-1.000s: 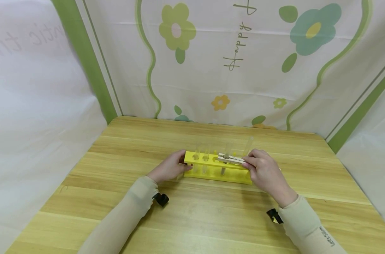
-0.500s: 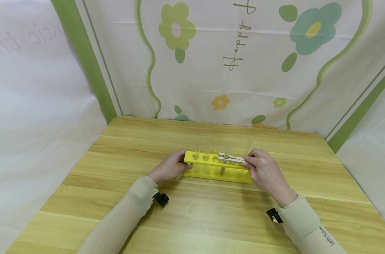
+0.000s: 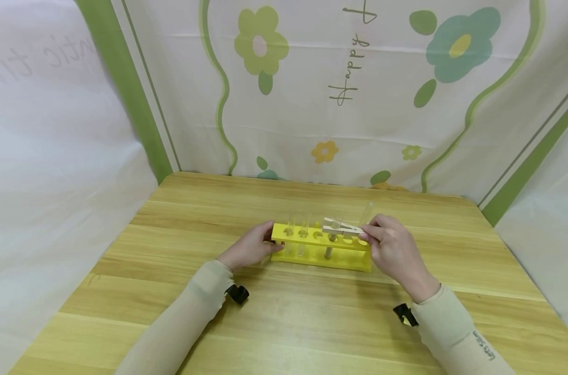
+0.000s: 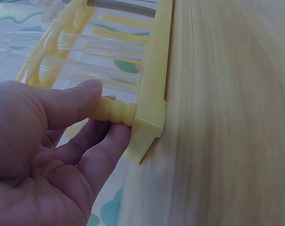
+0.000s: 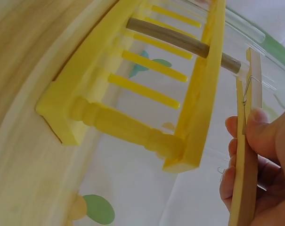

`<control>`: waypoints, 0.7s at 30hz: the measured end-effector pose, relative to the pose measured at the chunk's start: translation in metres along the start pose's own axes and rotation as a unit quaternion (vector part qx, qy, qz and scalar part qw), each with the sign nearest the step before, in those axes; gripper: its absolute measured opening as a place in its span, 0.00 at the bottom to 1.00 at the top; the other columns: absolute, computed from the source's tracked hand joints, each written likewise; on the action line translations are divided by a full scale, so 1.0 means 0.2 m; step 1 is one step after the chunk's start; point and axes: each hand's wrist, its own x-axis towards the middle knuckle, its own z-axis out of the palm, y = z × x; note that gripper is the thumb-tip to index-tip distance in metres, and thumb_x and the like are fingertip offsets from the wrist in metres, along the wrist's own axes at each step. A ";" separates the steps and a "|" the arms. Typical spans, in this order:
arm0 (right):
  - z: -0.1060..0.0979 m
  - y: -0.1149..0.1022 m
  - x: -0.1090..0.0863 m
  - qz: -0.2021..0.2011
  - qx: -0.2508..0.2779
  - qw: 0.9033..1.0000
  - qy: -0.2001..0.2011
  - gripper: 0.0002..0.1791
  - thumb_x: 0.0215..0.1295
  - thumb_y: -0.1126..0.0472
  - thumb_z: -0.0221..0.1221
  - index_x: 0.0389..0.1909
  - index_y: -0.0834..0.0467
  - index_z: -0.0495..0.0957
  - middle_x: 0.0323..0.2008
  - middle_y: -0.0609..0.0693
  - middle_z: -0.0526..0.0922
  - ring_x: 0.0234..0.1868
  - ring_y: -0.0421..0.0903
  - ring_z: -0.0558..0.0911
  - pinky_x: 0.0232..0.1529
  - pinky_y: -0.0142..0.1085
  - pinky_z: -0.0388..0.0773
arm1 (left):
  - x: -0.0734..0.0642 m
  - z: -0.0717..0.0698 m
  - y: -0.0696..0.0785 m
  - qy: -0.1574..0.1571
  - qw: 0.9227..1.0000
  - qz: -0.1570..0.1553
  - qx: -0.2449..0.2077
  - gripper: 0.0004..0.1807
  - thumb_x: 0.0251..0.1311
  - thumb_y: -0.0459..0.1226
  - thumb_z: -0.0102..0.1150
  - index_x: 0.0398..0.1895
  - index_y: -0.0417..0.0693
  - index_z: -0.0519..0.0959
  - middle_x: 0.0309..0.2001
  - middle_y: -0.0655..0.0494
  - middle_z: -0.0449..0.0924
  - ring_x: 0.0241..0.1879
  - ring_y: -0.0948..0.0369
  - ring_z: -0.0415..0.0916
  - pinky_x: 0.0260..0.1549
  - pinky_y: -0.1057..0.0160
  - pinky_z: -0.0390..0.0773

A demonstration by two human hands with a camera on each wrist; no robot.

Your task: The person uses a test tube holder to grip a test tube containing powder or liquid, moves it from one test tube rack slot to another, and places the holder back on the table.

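Note:
In the head view, a yellow test tube rack (image 3: 321, 264) stands on the table with several clear glass tubes. One test tube (image 5: 168, 34) with dark grey-brown contents passes through a hole near the rack's middle. My left hand (image 3: 252, 245) holds the rack's left end, thumb and fingers around the turned end post (image 4: 118, 112). In my right hand (image 3: 396, 255) is a wooden test tube clamp (image 5: 249, 122), squeezed between thumb and fingers. Its jaws stand spread in a V at the dark tube's upper part, just above the rack's top bar.
Two clear tubes (image 3: 304, 229) stand in the rack's left holes. Another clear tube (image 3: 368, 209) rises at the right end, close behind my right hand. Yellow pegs (image 5: 154, 66) line the rack's back. A flower-printed curtain (image 3: 307, 120) hangs behind the wooden table (image 3: 312, 323).
The clamp's jaws have spread apart from their closed position, and my right fingers squeeze its handle end. My left hand and the rack have stayed put.

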 end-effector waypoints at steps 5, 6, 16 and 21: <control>-0.03 0.00 0.03 -0.010 0.001 1.000 0.013 0.04 0.51 0.76 0.70 0.30 0.71 0.86 0.26 0.54 0.78 0.26 0.48 0.76 0.23 0.37 0.74 | 0.00 0.00 0.00 0.000 1.000 -0.002 -0.001 0.13 0.68 0.38 0.61 0.37 0.45 0.66 0.36 0.52 0.74 0.34 0.58 0.72 0.33 0.59 0.72; -0.04 -0.01 0.03 -0.013 0.002 1.000 0.016 0.04 0.51 0.76 0.70 0.30 0.71 0.86 0.26 0.54 0.78 0.25 0.48 0.76 0.22 0.37 0.74 | 0.00 0.00 0.00 0.000 1.000 -0.004 0.002 0.13 0.68 0.39 0.61 0.36 0.45 0.66 0.35 0.51 0.74 0.33 0.58 0.72 0.32 0.60 0.72; -0.13 -0.01 0.11 -0.019 -0.012 0.999 0.035 0.05 0.52 0.76 0.70 0.30 0.72 0.86 0.26 0.56 0.78 0.24 0.50 0.77 0.22 0.40 0.74 | 0.00 -0.01 0.00 -0.001 1.000 -0.002 0.010 0.16 0.67 0.40 0.62 0.35 0.43 0.64 0.35 0.51 0.73 0.34 0.57 0.72 0.32 0.59 0.72; -0.19 -0.01 0.15 -0.008 -0.015 0.999 0.048 0.06 0.51 0.76 0.70 0.32 0.72 0.86 0.28 0.57 0.79 0.27 0.53 0.76 0.25 0.42 0.74 | -0.01 -0.01 0.00 -0.005 1.000 -0.003 0.002 0.15 0.68 0.39 0.62 0.36 0.44 0.64 0.37 0.52 0.75 0.37 0.58 0.75 0.34 0.58 0.74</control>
